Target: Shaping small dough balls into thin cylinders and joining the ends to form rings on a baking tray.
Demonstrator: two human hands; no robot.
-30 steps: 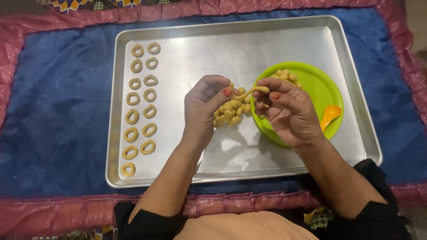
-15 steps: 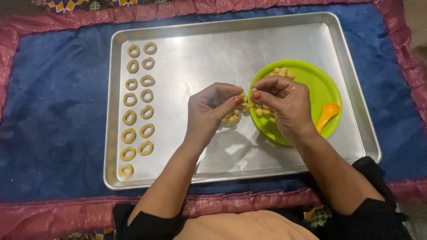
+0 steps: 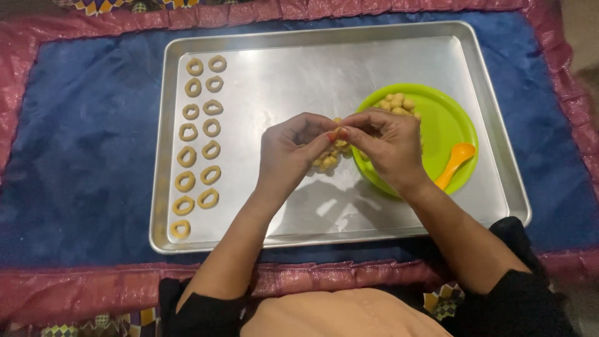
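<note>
Pinching a small dough piece between fingertips, left hand and right hand meet above a metal tray. Dough rings line its left side. A green plate holds an orange spoon.

A metal baking tray lies on a blue cloth with a pink border. Along the tray's left side stand two columns of dough rings. An orange spoon rests near the tray's right edge.
</note>
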